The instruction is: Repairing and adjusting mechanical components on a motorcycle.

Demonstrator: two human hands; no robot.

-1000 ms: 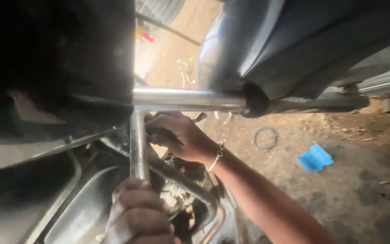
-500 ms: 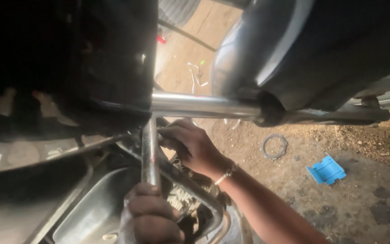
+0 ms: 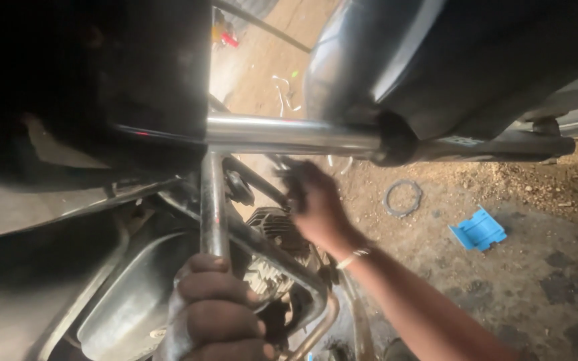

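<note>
1. Black bodywork (image 3: pixel 88 87) fills the upper left of the view, dark and close to the camera.
2. Glossy dark panel (image 3: pixel 449 60) spans the upper right, curving down over the horizontal chrome tube.
3. Brown dirt floor (image 3: pixel 536 281) lies beneath, on the right, strewn with grit and small scraps.
4. Horizontal chrome tube (image 3: pixel 289 136) crosses the middle from the black bodywork to a dark rubber collar (image 3: pixel 396 142).
5. Upright chrome bar (image 3: pixel 213 200) drops from that tube toward the bottom edge.
6. Finned engine part (image 3: pixel 272 230) sits behind a curved frame pipe (image 3: pixel 282 257), just right of the upright bar.
7. Left hand (image 3: pixel 212 314) wraps tight around the lower end of the upright chrome bar, fingers fully curled on it.
8. Right hand (image 3: pixel 316 204) reaches in from the lower right to just below the horizontal tube, blurred; fingers half bent at a dark lever or cable there, grip impossible to tell. Pale bracelet (image 3: pixel 352 257) circles its wrist.
9. Blue plastic piece (image 3: pixel 477 229) lies on the floor, well apart from both hands.
10. Grey ring (image 3: pixel 403 198) lies on the floor between the right hand and the blue piece.
</note>
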